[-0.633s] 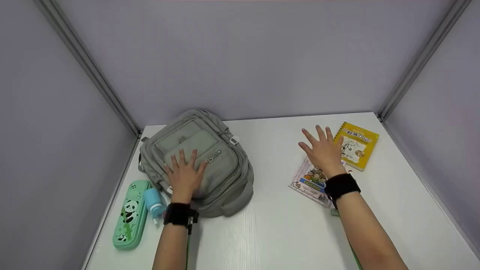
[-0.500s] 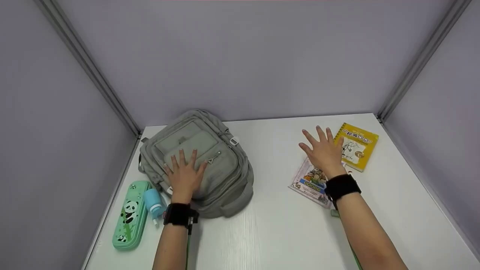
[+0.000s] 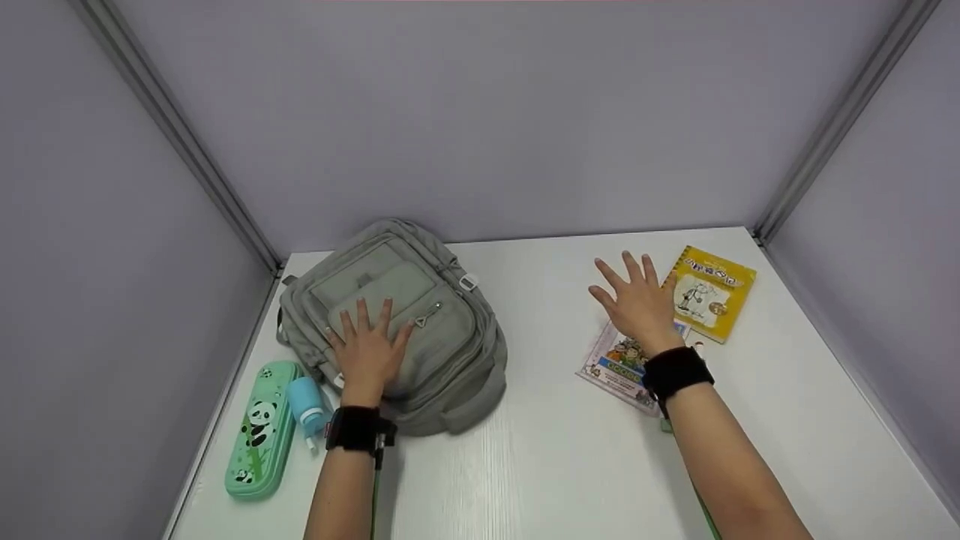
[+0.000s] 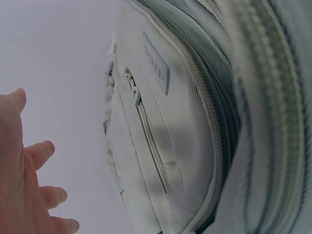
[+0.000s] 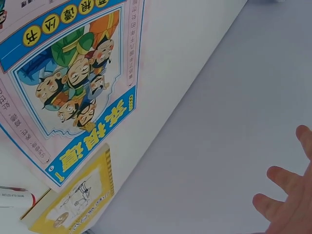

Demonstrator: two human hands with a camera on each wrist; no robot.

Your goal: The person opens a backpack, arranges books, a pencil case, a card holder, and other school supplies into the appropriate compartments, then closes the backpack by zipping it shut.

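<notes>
A grey-green backpack (image 3: 397,315) lies flat at the back left of the white table (image 3: 540,450). My left hand (image 3: 367,345) rests palm down on its front pocket, fingers straight and spread. In the left wrist view the backpack (image 4: 195,117) fills the frame, with my left hand (image 4: 24,180) at the lower left. My right hand (image 3: 637,300) hovers open, fingers spread, above a picture book (image 3: 619,364). A yellow book (image 3: 709,292) lies just right of that hand. The right wrist view shows the picture book (image 5: 68,92), the yellow book (image 5: 73,204) and fingertips (image 5: 287,204).
A green panda pencil case (image 3: 261,431) and a small blue bottle (image 3: 306,405) lie left of the backpack near the table's left edge. Grey partition walls close in the back and both sides. A small white item (image 5: 14,199) lies by the yellow book.
My right hand has shifted slightly left and back, away from the yellow book. The left hand has stayed on the backpack.
</notes>
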